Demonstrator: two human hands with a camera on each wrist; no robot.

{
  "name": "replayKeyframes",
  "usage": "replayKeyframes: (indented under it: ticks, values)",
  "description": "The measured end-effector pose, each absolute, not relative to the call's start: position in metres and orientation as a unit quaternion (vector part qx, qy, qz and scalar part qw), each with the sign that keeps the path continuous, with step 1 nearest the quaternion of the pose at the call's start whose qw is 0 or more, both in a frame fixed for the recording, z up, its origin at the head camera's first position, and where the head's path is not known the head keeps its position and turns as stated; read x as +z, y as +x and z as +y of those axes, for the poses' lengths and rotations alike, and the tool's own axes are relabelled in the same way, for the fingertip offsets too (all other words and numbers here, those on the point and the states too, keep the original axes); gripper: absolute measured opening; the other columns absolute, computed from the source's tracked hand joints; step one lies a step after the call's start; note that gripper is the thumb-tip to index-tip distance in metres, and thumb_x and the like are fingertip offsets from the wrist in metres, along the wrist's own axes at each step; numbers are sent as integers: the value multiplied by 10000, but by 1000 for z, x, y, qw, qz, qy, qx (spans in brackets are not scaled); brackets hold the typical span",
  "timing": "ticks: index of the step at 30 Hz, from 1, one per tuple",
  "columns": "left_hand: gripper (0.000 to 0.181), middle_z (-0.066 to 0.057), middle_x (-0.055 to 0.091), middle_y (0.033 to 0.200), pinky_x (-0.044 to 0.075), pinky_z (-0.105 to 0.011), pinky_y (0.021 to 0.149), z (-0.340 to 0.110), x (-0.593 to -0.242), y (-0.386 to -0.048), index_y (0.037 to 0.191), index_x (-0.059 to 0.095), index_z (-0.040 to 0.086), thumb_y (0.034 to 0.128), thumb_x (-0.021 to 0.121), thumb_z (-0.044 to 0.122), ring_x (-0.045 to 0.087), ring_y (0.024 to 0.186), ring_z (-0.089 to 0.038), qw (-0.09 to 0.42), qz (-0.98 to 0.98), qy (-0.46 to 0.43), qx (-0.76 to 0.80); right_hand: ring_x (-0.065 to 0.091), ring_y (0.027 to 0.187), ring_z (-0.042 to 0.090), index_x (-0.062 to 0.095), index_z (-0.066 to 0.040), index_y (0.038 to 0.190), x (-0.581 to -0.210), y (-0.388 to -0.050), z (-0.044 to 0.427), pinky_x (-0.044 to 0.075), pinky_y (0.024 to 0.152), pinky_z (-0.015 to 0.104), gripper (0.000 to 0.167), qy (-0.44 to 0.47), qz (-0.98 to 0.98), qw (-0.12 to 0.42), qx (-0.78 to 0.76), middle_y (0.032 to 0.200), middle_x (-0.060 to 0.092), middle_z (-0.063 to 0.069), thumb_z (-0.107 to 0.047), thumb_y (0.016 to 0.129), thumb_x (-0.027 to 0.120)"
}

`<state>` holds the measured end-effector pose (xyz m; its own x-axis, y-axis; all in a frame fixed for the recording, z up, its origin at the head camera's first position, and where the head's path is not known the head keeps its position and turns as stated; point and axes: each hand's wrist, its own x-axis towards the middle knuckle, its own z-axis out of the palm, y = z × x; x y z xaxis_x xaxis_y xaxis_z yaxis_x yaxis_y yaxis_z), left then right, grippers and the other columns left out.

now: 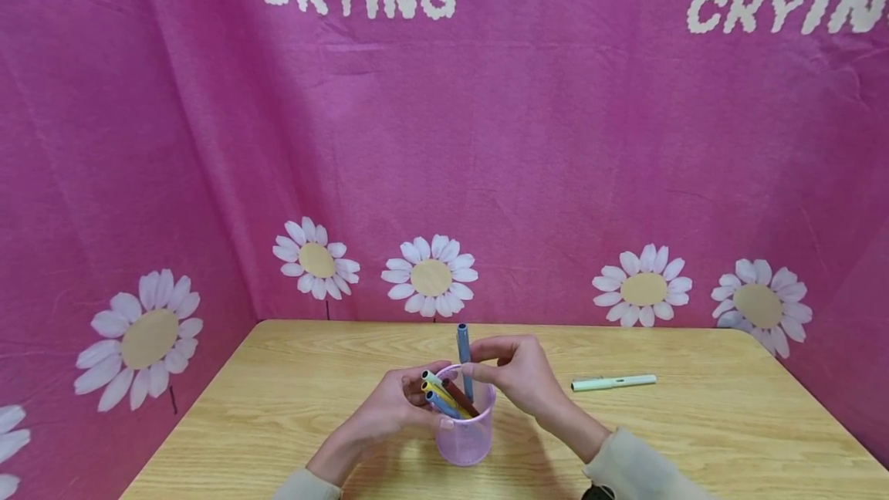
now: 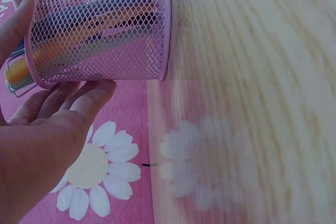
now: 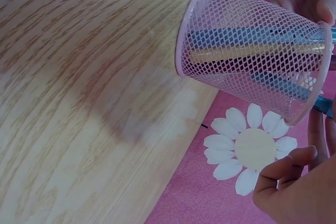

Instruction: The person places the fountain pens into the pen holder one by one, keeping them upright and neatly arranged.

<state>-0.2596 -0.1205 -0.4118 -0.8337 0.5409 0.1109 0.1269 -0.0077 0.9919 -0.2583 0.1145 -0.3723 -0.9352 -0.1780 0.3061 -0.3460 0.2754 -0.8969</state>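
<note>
A pink mesh pen holder (image 1: pixel 464 446) stands upright on the table. My left hand (image 1: pixel 390 410) holds it near the rim, thumb at the front and fingers around the left side. Between the thumb and fingers of my right hand (image 1: pixel 519 376) is a blue pen (image 1: pixel 463 342), nearly upright, its lower part inside the holder. Several other pens lean left in the holder: a mint green one, a yellow pen (image 1: pixel 432 390), another blue one and a dark red pen (image 1: pixel 460 396). Through the mesh, the left wrist view shows the yellow pen (image 2: pixel 20 70) slanting among the others.
A mint green pen (image 1: pixel 614 383) lies on the wooden table (image 1: pixel 299 376) to the right of my right hand. Behind and beside the table hangs a pink cloth (image 1: pixel 528 137) with white daisies and lettering.
</note>
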Motion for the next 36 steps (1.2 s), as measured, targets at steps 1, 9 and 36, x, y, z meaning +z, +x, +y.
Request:
replayKeyframes:
  ticks: [1,9,36]
  values:
    - [749,-164,722,1266,547,-325,971,-120,-412,-260,1501,533,-50,832,866,8,690,1133,-258,156,687,244,667,590,785,173,843,-54,986,-373,-259,114,430,639,243,178,165,-795,73,579,950,797,54,-129,838,906]
    - [736,-205,697,1310,547,-332,980,-120,-411,-259,1506,534,-39,848,861,11,689,1150,-270,159,683,245,670,580,761,170,850,-85,966,-380,-261,114,403,617,239,152,178,-812,74,552,936,798,20,-132,833,908]
    - [672,-152,748,1155,561,-337,948,-117,-412,-256,1435,617,-18,811,865,-33,692,1091,-261,158,680,226,680,460,705,126,834,-161,1002,-378,-241,188,392,645,268,213,189,-880,86,426,835,735,-120,-161,806,916]
